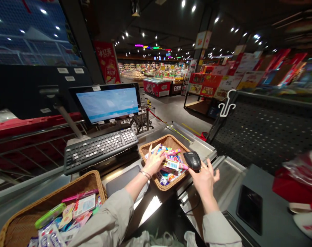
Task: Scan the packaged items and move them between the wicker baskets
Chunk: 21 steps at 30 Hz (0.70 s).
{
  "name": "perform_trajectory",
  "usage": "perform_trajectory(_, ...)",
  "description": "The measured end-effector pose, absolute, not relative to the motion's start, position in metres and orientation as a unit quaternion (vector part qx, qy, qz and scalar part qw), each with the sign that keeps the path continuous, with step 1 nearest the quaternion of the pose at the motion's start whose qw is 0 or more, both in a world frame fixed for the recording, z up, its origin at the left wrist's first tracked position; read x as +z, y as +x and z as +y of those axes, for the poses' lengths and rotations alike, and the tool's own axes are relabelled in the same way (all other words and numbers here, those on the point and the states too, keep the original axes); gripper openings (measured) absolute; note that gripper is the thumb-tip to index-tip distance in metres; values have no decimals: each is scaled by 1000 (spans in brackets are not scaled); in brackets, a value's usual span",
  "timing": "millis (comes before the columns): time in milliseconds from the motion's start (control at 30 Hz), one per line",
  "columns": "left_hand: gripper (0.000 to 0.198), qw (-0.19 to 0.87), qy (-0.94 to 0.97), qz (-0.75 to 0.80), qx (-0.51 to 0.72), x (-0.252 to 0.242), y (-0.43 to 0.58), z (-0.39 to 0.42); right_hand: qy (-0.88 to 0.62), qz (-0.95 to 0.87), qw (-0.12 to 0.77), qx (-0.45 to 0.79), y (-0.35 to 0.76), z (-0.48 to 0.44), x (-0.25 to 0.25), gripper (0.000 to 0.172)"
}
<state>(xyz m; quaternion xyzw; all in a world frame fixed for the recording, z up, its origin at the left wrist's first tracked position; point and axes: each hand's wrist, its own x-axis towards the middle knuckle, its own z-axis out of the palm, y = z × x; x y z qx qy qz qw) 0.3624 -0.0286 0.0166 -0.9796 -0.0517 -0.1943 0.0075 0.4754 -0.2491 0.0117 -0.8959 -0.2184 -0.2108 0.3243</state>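
My left hand reaches into a wicker basket, its fingers spread over colourful small packets. Beside its fingertips lies a long pink packet with a white barcode label facing up. At the packet's right end, my right hand pinches its pink tip, the other fingers splayed out. A black handheld barcode scanner sits above the basket's right rim and hides part of the right fingers. In the lower left, a second wicker basket contains more packets and a green item.
A keyboard and a lit monitor stand left of the near basket. Rightward are a metal counter channel, a black phone and a perforated black panel. Shop displays fill the background.
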Motion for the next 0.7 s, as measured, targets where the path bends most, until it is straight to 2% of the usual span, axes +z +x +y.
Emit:
perform_trajectory(267, 29, 14, -981, -66, -180, 10, 372, -47, -908, -204, 306, -202, 478, -254, 12, 48)
perform_trajectory(500, 50, 1, -974, -117, -196, 7, 381, -62, -910, -194, 311, -196, 480, -255, 12, 49)
perform_trajectory(700, 50, 9, -967, -153, -202, 9, 375, -52, -909, -177, 321, -200, 477, -247, 16, 51)
